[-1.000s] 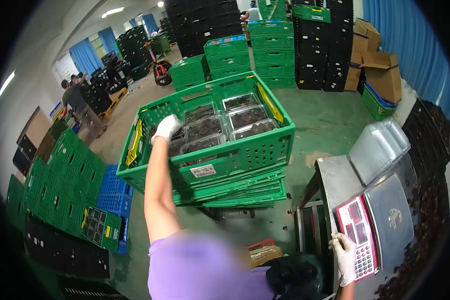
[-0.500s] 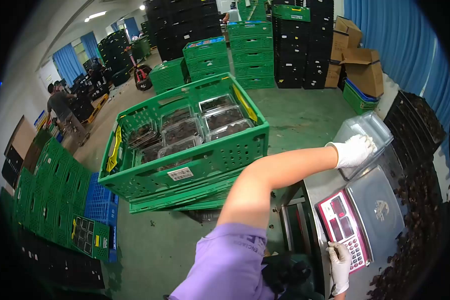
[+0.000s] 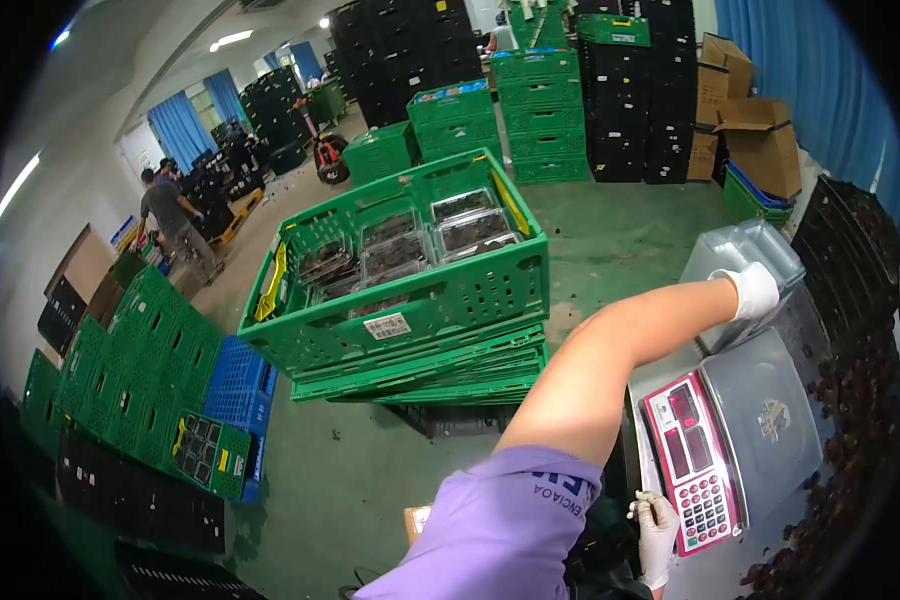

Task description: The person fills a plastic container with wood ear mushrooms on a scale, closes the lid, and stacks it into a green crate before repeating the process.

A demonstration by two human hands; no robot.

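Observation:
My left hand [image 3: 755,291], in a white glove, reaches across to a stack of clear plastic containers [image 3: 722,252] at the right. It is closed at the stack's edge, with the fingertips largely hidden. My right hand [image 3: 657,530], gloved too, is near the lower left corner of a red-and-white digital scale [image 3: 692,465]. Its fingers are curled together, and whatever they may hold is too small to make out. The scale's grey weighing plate [image 3: 766,412] bears no container. Clear punnets [image 3: 394,257] of dark brown pieces sit in a green crate [image 3: 410,318] at centre.
Folded green crates [image 3: 440,370] lie under the filled crate. Dark loose pieces [image 3: 838,460] spread over the table's right side, beside a tilted black crate [image 3: 846,245]. Stacked green crates [image 3: 145,350] stand at left; cardboard boxes [image 3: 760,140] at back right. A person [image 3: 175,225] stands far left.
The view has shifted, so the surroundings sit further right. My left hand has turned at the container stack, its fingers now less visible. My right hand has drawn slightly left, away from the scale's keys.

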